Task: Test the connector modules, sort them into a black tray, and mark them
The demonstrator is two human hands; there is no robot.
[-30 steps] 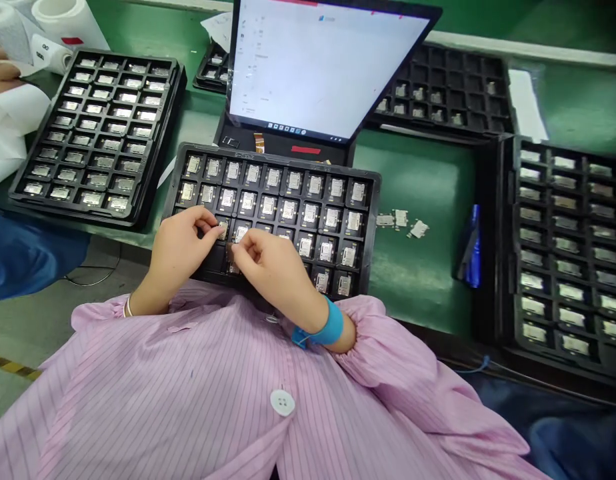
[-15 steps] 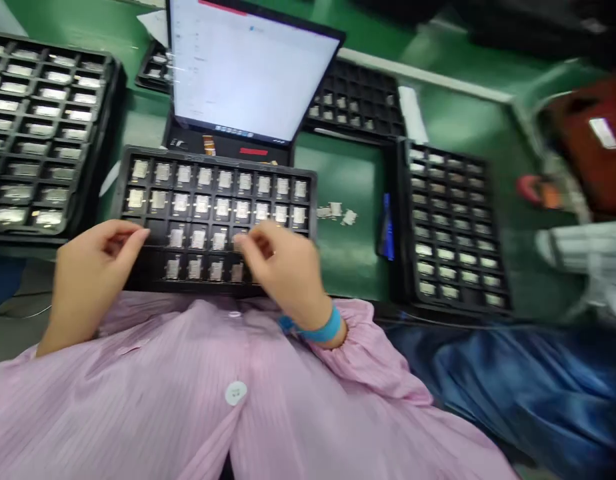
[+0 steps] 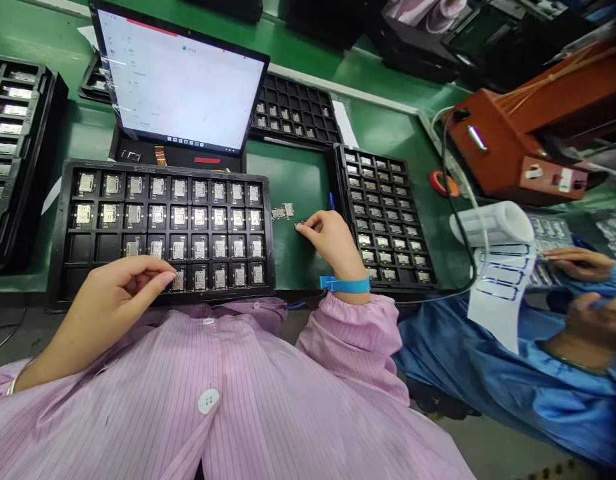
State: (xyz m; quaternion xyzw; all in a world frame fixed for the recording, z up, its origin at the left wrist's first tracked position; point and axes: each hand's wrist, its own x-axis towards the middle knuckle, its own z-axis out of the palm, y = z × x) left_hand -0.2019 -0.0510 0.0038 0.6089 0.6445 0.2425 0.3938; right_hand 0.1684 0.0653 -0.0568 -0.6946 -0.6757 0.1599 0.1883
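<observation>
In front of me lies a black compartment tray [image 3: 93, 248], its pockets mostly filled with small silver circuit modules [image 3: 179, 216]. My left hand [image 3: 125, 290] is over its lower left part, thumb and forefinger closed together beside a module in the bottom row; whether they hold anything is hidden. To the right of the tray, my right hand [image 3: 335, 243], with a blue wrist strap [image 3: 345, 285], pinches a small silver module [image 3: 299, 225] at the green table surface. Close by lie a couple of loose modules [image 3: 287, 210].
A laptop [image 3: 183, 73] stands behind the tray. Filled trays stand left [image 3: 11, 147] and right [image 3: 383, 213], with a partly filled one [image 3: 293, 110] at the back. At right are a tape roll [image 3: 444, 183], a white roll [image 3: 493, 223] and a co-worker's hands [image 3: 581, 263].
My right hand has gone from the tray to the loose modules at its right and pinches one. My left hand has moved rightward over the tray's bottom row. The view has shifted right.
</observation>
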